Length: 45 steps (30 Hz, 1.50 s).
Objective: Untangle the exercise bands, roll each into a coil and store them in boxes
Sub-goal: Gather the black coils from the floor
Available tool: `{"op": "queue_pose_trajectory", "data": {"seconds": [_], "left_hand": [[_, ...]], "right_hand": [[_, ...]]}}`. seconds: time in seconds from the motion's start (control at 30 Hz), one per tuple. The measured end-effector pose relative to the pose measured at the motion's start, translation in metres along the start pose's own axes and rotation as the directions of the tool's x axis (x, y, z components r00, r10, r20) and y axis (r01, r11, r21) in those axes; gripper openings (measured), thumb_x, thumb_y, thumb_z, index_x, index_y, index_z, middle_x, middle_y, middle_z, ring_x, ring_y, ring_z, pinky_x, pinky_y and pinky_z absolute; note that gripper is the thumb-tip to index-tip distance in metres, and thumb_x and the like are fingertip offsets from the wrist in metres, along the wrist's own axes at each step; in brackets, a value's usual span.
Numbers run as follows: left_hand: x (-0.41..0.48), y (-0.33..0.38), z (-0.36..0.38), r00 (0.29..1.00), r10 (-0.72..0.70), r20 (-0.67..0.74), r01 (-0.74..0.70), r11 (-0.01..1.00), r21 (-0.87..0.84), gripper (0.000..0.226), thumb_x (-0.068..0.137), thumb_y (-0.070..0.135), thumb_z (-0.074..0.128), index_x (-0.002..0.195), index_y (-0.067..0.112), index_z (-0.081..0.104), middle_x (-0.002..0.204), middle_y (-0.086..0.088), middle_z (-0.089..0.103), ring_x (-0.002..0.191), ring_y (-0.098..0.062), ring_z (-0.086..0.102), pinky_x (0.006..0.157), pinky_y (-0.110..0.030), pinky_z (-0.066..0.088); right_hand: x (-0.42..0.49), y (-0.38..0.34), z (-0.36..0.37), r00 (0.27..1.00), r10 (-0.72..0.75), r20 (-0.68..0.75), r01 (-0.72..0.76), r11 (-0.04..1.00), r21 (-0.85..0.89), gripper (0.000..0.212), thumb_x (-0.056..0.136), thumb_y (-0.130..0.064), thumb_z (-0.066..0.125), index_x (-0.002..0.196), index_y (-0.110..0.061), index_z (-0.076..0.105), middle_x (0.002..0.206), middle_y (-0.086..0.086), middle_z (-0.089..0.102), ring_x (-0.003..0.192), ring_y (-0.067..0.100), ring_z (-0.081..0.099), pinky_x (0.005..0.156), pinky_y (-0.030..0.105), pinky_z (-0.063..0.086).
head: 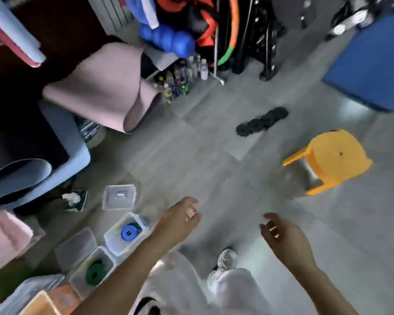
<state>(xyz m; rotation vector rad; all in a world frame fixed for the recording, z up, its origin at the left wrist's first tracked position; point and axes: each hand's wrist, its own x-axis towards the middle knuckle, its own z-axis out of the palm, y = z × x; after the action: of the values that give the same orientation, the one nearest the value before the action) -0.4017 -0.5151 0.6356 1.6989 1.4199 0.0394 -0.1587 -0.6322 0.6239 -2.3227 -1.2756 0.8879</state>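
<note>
Lying boxed, coils [129, 233] [96, 272] sit left of hands [180, 218] [281, 234].

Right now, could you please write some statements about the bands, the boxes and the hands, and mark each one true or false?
1. The blue coil lies inside a clear box. True.
2. The green coil lies on the bare floor. False: it sits in a second clear box.
3. The left hand and the right hand hold nothing. True.
4. A lid covers the blue coil's box. False: the box is open, and a loose lid lies on the floor beyond it.
</note>
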Motion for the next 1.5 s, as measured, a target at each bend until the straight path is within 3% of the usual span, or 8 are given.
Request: {"op": "queue_pose_trajectory", "data": {"seconds": [0.1, 0.23, 0.5, 0.7, 0.87, 0.97, 1.1, 1.5], "left_hand": [[0.029, 0.040, 0.016, 0.999, 0.002, 0.043, -0.002, 1.000, -0.014, 0.028, 0.087, 0.038, 0.059, 0.113, 0.035, 0.053, 0.088, 0.018, 0.060, 0.072, 0.008, 0.053, 0.068, -0.003, 0.037], [0.085, 0.077, 0.030, 0.994, 0.013, 0.105, -0.020, 0.998, 0.064, 0.027, 0.087, 0.041, 0.057, 0.113, 0.035, 0.051, 0.088, 0.020, 0.059, 0.074, 0.007, 0.054, 0.075, -0.017, 0.043], [0.290, 0.170, 0.020, 0.991, -0.011, 0.130, -0.010, 0.987, 0.158, 0.036, 0.089, 0.039, 0.056, 0.123, 0.029, 0.049, 0.105, 0.008, 0.061, 0.089, -0.016, 0.057, 0.083, -0.027, 0.046], [0.445, 0.267, 0.005, 0.999, 0.017, 0.040, -0.020, 0.996, 0.089, 0.031, 0.088, 0.039, 0.057, 0.116, 0.027, 0.053, 0.090, 0.014, 0.055, 0.081, -0.013, 0.055, 0.074, -0.025, 0.046], [0.538, 0.300, 0.022, 0.997, -0.003, 0.081, -0.008, 0.991, 0.135, 0.036, 0.089, 0.039, 0.055, 0.121, 0.024, 0.050, 0.089, 0.015, 0.054, 0.079, -0.012, 0.055, 0.077, -0.028, 0.046], [0.604, 0.295, 0.040, 0.995, -0.041, 0.096, 0.025, 0.987, 0.161, 0.037, 0.090, 0.039, 0.053, 0.124, 0.025, 0.048, 0.095, 0.011, 0.057, 0.081, -0.013, 0.056, 0.075, -0.027, 0.045], [0.693, 0.261, 0.080, 0.989, -0.114, 0.095, 0.096, 0.979, 0.181, 0.033, 0.091, 0.039, 0.053, 0.121, 0.026, 0.048, 0.106, 0.004, 0.062, 0.092, -0.019, 0.059, 0.085, -0.033, 0.048], [0.877, 0.037, 0.283, 0.932, -0.349, 0.098, 0.340, 0.936, 0.094, 0.041, 0.092, 0.038, 0.051, 0.130, 0.023, 0.044, 0.120, 0.003, 0.058, 0.103, -0.017, 0.055, 0.082, -0.024, 0.041]], "right_hand": [[0.062, 0.004, -0.049, 0.997, -0.045, -0.062, 0.048, 0.998, 0.038, 0.023, 0.085, -0.025, 0.066, 0.106, -0.019, 0.063, 0.078, -0.007, 0.064, 0.064, 0.011, 0.058, 0.059, 0.026, 0.042], [0.141, 0.010, -0.088, 0.994, -0.054, -0.090, 0.062, 0.995, 0.082, 0.024, 0.086, -0.023, 0.064, 0.109, -0.016, 0.061, 0.079, -0.004, 0.063, 0.065, 0.014, 0.058, 0.061, 0.026, 0.040], [0.289, 0.051, -0.132, 0.996, 0.083, 0.026, -0.084, 0.996, 0.018, 0.029, 0.085, -0.024, 0.066, 0.112, -0.016, 0.062, 0.087, -0.002, 0.067, 0.068, 0.012, 0.059, 0.061, 0.027, 0.043], [0.412, 0.076, -0.184, 0.989, 0.132, 0.060, -0.130, 0.991, -0.028, 0.020, 0.086, -0.026, 0.064, 0.104, -0.018, 0.063, 0.090, -0.002, 0.066, 0.069, 0.013, 0.057, 0.059, 0.027, 0.041], [0.529, 0.095, -0.196, 0.977, 0.131, 0.169, -0.118, 0.990, -0.081, 0.017, 0.088, -0.025, 0.059, 0.104, -0.019, 0.061, 0.094, 0.002, 0.067, 0.086, 0.028, 0.064, 0.063, 0.033, 0.047], [0.610, 0.118, -0.175, 0.970, 0.069, 0.233, -0.038, 0.990, -0.135, 0.023, 0.088, -0.029, 0.058, 0.110, -0.021, 0.061, 0.098, 0.001, 0.068, 0.091, 0.024, 0.064, 0.062, 0.027, 0.038], [0.715, 0.164, -0.125, 0.945, 0.056, 0.324, 0.022, 0.973, -0.231, 0.031, 0.088, -0.036, 0.056, 0.116, -0.024, 0.059, 0.104, 0.001, 0.069, 0.097, 0.023, 0.064, 0.074, 0.030, 0.045], [0.908, 0.307, 0.112, 0.848, 0.020, 0.530, 0.234, 0.883, -0.407, 0.040, 0.090, -0.039, 0.051, 0.126, -0.020, 0.051, 0.120, 0.001, 0.061, 0.107, 0.018, 0.059, 0.085, 0.028, 0.048]]}}
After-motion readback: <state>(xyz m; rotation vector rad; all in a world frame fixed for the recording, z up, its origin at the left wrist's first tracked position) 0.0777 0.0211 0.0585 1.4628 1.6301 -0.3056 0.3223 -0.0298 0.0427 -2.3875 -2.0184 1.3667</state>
